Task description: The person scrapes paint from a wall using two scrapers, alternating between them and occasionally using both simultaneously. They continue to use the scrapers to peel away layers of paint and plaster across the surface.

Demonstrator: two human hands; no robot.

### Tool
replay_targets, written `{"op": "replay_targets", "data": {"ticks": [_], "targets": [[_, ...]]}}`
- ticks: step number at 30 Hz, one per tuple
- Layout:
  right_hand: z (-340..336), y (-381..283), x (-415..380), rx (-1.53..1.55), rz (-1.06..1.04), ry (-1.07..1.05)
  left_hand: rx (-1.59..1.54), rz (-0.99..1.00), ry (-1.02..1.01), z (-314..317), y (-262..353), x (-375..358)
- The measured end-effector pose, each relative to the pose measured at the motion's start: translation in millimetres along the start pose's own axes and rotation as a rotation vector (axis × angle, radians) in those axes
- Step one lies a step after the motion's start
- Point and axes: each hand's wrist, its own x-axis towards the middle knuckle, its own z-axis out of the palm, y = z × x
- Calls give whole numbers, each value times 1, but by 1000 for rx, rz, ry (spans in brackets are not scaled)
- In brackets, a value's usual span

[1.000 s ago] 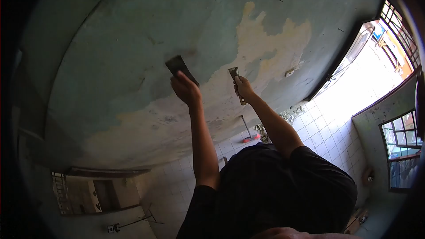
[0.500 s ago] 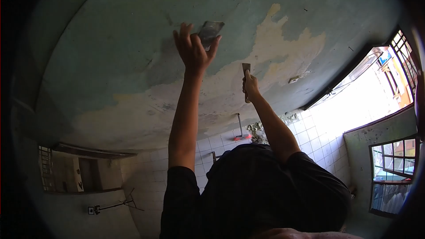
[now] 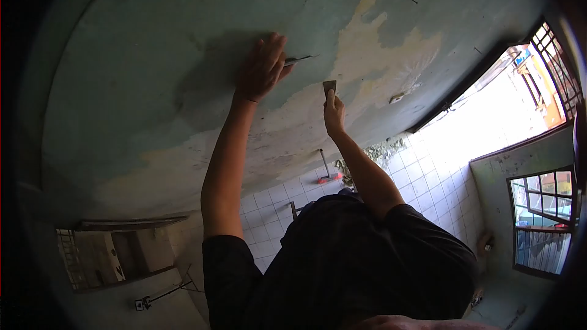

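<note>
My left hand (image 3: 263, 68) is closed on a flat grey plate (image 3: 299, 60), which shows nearly edge-on. It is right at the green painted wall (image 3: 165, 36), with a broad shadow around it. Lower and to the right, my right hand (image 3: 333, 115) grips a putty knife (image 3: 330, 87), its wide blade pointing up. Behind that blade the wall has a large pale patch (image 3: 391, 55) where the green paint is gone.
A switch box (image 3: 397, 97) sits on the wall to the right, near a bright opening (image 3: 471, 125). On the tiled floor (image 3: 269, 198) lies a broom (image 3: 329, 177) by crumbled debris (image 3: 373, 154). A tripod (image 3: 165, 293) stands lower left, and a barred window (image 3: 544, 198) lies right.
My left hand has turned, so the plate, broad-faced before, now shows edge-on. Both hands sit slightly further left in view, and the whole scene has shifted a little with the camera.
</note>
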Motion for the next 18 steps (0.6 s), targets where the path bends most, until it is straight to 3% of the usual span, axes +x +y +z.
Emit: {"op": "replay_targets", "data": {"ticks": [6, 8, 12, 14, 18], "targets": [[1, -6, 5, -55, -5, -12, -60, -50, -13, -4, -1, 7], [2, 8, 2, 67, -39, -18, -80, -48, -37, -4, 1, 5], [8, -37, 6, 81, -31, 37, -115, -58, -50, -2, 0, 2], [9, -67, 10, 52, -239, 99, -45, -39, -16, -5, 1, 4], [8, -22, -8, -63, -58, 98, -11, -65, -33, -4, 1, 5]]}}
